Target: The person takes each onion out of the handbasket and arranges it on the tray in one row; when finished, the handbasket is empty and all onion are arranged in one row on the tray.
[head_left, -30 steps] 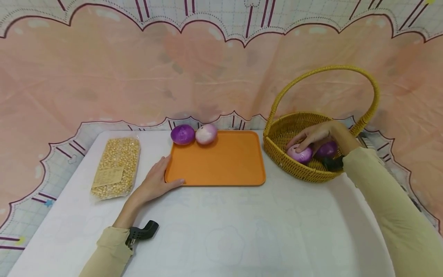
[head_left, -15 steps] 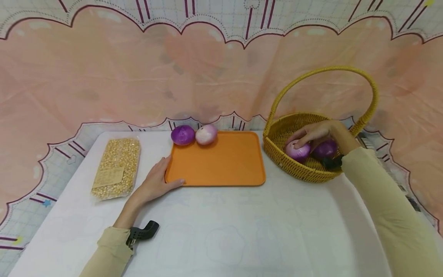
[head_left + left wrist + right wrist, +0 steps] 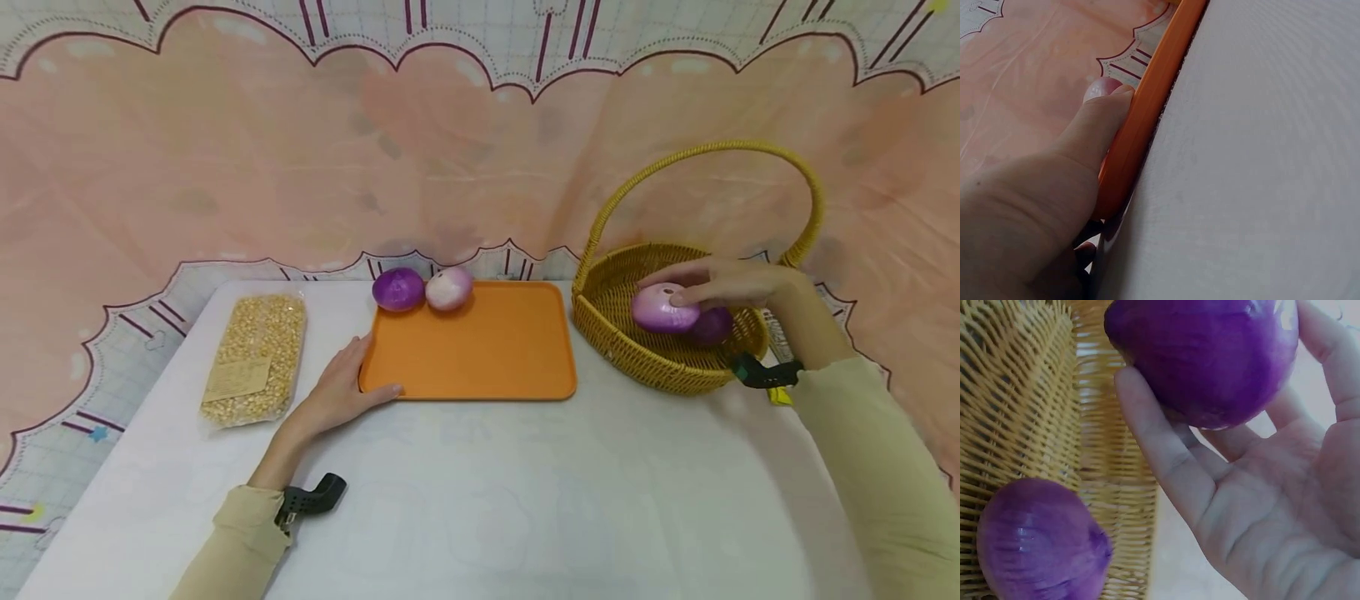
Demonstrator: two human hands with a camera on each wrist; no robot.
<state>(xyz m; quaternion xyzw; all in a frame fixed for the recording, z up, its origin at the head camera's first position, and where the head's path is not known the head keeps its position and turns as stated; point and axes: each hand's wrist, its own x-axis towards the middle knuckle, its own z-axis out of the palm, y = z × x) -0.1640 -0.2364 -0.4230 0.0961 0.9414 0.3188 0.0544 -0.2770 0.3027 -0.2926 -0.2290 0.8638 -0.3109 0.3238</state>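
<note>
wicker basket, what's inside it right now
A purple onion lies inside the wicker basket. The right hand holds a second onion above the basket's floor. Hand and onions cover part of that floor, so anything there cannot be seen.

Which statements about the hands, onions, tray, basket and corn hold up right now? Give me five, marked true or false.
1. The right hand holds an onion. True.
2. Another onion lies in the basket. True.
3. The left hand is inside the basket. False: the left hand touches the orange tray.
4. Two onions sit by the tray's far left corner. True.
5. The corn bag lies on the tray. False: the corn bag lies on the table, left of the tray.
</note>
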